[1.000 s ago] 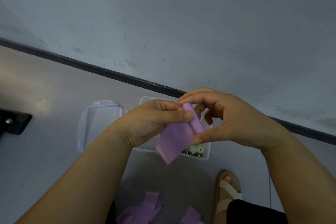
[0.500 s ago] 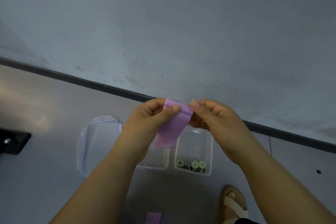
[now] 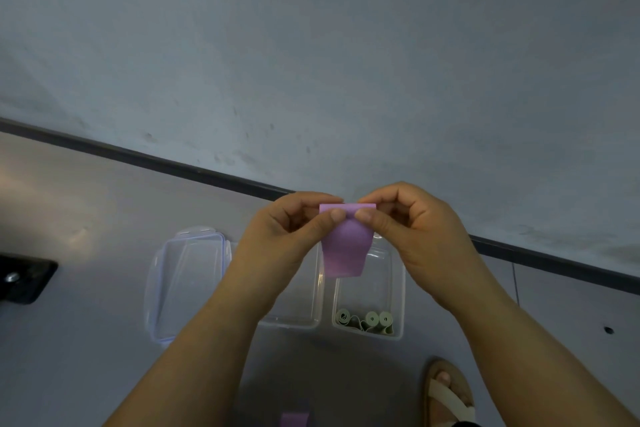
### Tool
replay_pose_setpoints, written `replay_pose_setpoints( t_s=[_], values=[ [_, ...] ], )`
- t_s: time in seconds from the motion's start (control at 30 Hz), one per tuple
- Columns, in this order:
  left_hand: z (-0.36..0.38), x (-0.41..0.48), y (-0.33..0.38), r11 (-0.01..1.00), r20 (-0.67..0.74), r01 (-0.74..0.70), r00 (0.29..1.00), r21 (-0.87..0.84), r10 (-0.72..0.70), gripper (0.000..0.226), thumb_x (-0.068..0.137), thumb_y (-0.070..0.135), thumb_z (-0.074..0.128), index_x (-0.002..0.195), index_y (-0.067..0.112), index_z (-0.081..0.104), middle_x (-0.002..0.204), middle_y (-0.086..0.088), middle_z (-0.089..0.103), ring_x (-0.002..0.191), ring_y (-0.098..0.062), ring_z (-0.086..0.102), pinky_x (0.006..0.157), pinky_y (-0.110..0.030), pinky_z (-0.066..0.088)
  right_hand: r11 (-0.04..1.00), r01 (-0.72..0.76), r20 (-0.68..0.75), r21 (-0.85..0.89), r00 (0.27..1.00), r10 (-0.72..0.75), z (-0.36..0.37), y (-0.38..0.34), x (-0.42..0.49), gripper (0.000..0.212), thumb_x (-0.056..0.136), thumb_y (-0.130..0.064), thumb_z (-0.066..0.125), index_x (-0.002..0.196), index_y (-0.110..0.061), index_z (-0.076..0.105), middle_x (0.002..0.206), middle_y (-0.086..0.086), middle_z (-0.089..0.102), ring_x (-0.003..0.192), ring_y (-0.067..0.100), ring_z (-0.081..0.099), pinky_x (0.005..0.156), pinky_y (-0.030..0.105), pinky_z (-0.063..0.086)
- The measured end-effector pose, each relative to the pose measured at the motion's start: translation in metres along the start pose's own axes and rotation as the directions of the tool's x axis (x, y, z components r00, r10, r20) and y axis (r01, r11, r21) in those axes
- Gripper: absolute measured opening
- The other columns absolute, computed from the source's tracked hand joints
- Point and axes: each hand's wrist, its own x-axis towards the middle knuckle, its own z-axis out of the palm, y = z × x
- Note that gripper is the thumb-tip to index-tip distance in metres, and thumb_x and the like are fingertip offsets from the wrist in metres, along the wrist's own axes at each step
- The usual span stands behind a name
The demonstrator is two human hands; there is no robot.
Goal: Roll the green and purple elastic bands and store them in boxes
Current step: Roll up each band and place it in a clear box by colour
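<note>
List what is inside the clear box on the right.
Three rolled green bands lie at the near end of the right box. Its far end is hidden behind the purple band and right hand, so contents there cannot be seen.

Right box stands open; green rolls crowd its near end; rest seemingly free.

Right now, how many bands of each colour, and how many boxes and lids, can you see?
purple bands: 2 (one held, one at bottom edge)
green rolled bands: 3
clear boxes: 2
clear lid: 1
Total: 8
</note>
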Motion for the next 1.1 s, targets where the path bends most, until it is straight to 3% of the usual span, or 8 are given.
replay_pose_setpoints(
  t_s=[0.13, 0.27, 0.37, 0.47, 0.57, 0.7, 0.9, 1.1],
  values=[
    [-0.0010, 0.0003, 0.0003, 0.997, -0.027, -0.008, 1.000, 0.079, 0.010, 0.029, 0.066, 0.039, 0.063, 0.090, 0.024, 0.071, 0.087, 0.000, 0.073, 0.085, -0.016, 0.067, 0.078, -0.027, 0.056, 1.000, 0.009, 0.030, 0.019, 1.000, -0.009, -0.0008, 0.0019, -0.0003, 0.011, 0.079, -0.018, 0.067, 0.083, -0.028, 0.063, 0.072, -0.020, 0.066, 0.072, -0.003, 0.062, 0.064, 0.008, 0.047],
    [-0.0009, 0.0004, 0.0009, 0.999, -0.053, -0.018, 0.998, 0.037, 0.020, 0.024, 0.064, 0.030, 0.067, 0.087, 0.023, 0.071, 0.083, -0.001, 0.073, 0.077, -0.012, 0.066, 0.071, -0.017, 0.054, 0.998, -0.008, 0.017, 0.065, 1.000, 0.007, -0.0004, 0.0031, -0.0003, 0.016, 0.074, -0.018, 0.071, 0.082, -0.031, 0.064, 0.080, -0.007, 0.068, 0.077, 0.005, 0.064, 0.070, 0.015, 0.052],
    [-0.0008, 0.0008, 0.0018, 0.999, -0.055, -0.032, 0.998, 0.020, 0.033, 0.021, 0.064, 0.027, 0.068, 0.085, 0.024, 0.070, 0.080, 0.005, 0.073, 0.075, -0.006, 0.066, 0.070, -0.015, 0.053, 0.995, -0.059, 0.050, 0.081, 0.997, 0.055, -0.0001, 0.0030, -0.0008, 0.022, 0.067, -0.039, 0.067, 0.087, -0.033, 0.063, 0.091, -0.002, 0.069, 0.085, 0.010, 0.065, 0.078, 0.023, 0.055],
    [-0.0015, 0.0011, 0.0017, 0.998, -0.037, -0.048, 0.998, 0.026, 0.049, 0.017, 0.069, 0.016, 0.069, 0.084, 0.025, 0.069, 0.078, 0.011, 0.073, 0.076, -0.004, 0.067, 0.070, -0.014, 0.053, 0.996, -0.071, 0.093, 0.050, 0.994, 0.066, 0.0010, 0.0017, -0.0015, 0.029, 0.063, -0.051, 0.057, 0.087, -0.035, 0.063, 0.087, -0.012, 0.070, 0.083, 0.003, 0.065, 0.076, 0.019, 0.055],
    [-0.0033, 0.0011, 0.0002, 0.996, -0.031, -0.066, 0.997, 0.055, 0.068, 0.024, 0.073, 0.008, 0.070, 0.082, 0.029, 0.070, 0.083, 0.008, 0.074, 0.082, -0.011, 0.068, 0.075, -0.019, 0.054, 0.997, -0.066, 0.086, 0.045, 0.994, 0.062, 0.0013, 0.0009, -0.0011, 0.022, 0.067, -0.048, 0.055, 0.082, -0.035, 0.064, 0.081, -0.017, 0.070, 0.079, -0.001, 0.065, 0.071, 0.012, 0.052],
    [-0.0033, 0.0011, -0.0002, 0.996, -0.028, -0.076, 0.997, 0.047, 0.077, 0.019, 0.065, 0.022, 0.070, 0.080, 0.035, 0.071, 0.088, 0.004, 0.074, 0.087, -0.018, 0.068, 0.079, -0.024, 0.056, 0.996, -0.057, 0.087, 0.067, 0.995, 0.051, 0.0007, 0.0006, -0.0001, 0.018, 0.066, -0.043, 0.058, 0.082, -0.035, 0.064, 0.077, -0.021, 0.069, 0.077, -0.004, 0.064, 0.066, 0.008, 0.049],
    [-0.0016, 0.0010, -0.0016, 1.000, 0.023, 0.020, 1.000, 0.006, -0.020, 0.038, 0.063, 0.028, 0.070, 0.101, 0.023, 0.067, 0.092, 0.000, 0.072, 0.088, -0.015, 0.069, 0.079, -0.028, 0.056, 0.994, -0.040, 0.055, 0.101, 0.998, 0.035, -0.0005, 0.0035, 0.0007, 0.023, 0.063, -0.039, 0.062, 0.085, -0.034, 0.064, 0.081, -0.023, 0.068, 0.080, -0.005, 0.063, 0.067, 0.008, 0.049],
    [-0.0003, 0.0012, -0.0017, 0.999, 0.017, 0.029, 0.999, 0.031, -0.030, 0.037, 0.066, 0.030, 0.066, 0.099, 0.013, 0.069, 0.091, -0.003, 0.074, 0.085, -0.014, 0.069, 0.080, -0.026, 0.056, 0.994, -0.026, 0.048, 0.107, 0.999, 0.021, -0.0011, 0.0062, 0.0003, 0.019, 0.064, -0.032, 0.067, 0.083, -0.033, 0.065, 0.083, -0.015, 0.070, 0.081, 0.002, 0.065, 0.071, 0.013, 0.052]
  ],
)
